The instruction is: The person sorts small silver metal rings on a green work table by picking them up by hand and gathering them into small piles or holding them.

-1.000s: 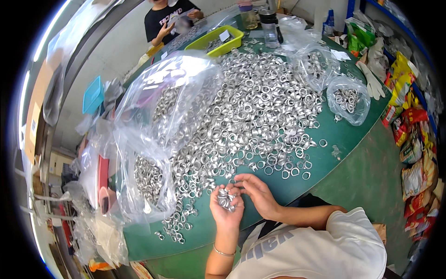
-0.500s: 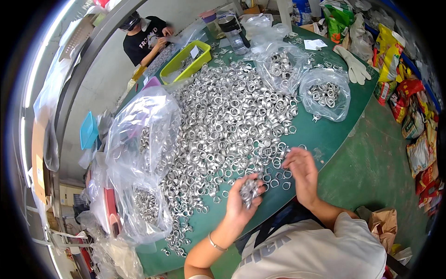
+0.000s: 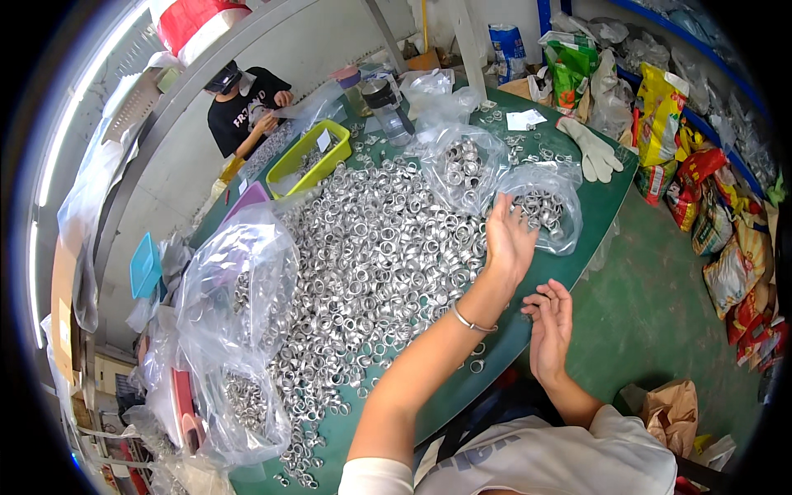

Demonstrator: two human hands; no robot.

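My left hand [image 3: 509, 243] reaches out over the table at the near left edge of a clear plastic bag [image 3: 571, 239] that holds silvery metal rings [image 3: 540, 211]. Its fingers are stretched and apart, and I make out nothing in them; the palm side is partly hidden. Close to the table's edge, my right hand [image 3: 550, 330] hovers with loosely bent, parted fingers and holds nothing. A wide heap of similar metal rings [image 3: 379, 247] spreads over the green table [image 3: 598, 186] to the left of both hands.
A second clear bag of rings [image 3: 464, 161] stands behind. Farther back are a yellow-green basket [image 3: 309, 161], a bottle [image 3: 388, 111] and a white glove [image 3: 591, 150]. Large plastic bags [image 3: 235, 280] lie at left. Another person [image 3: 247, 111] works at the far left. Colourful sacks [image 3: 660, 107] line the right.
My left hand, cupped around a clump of rings before, has moved away and to the right to the bag, its fingers now stretched. The right hand has drawn back slightly from the loose rings.
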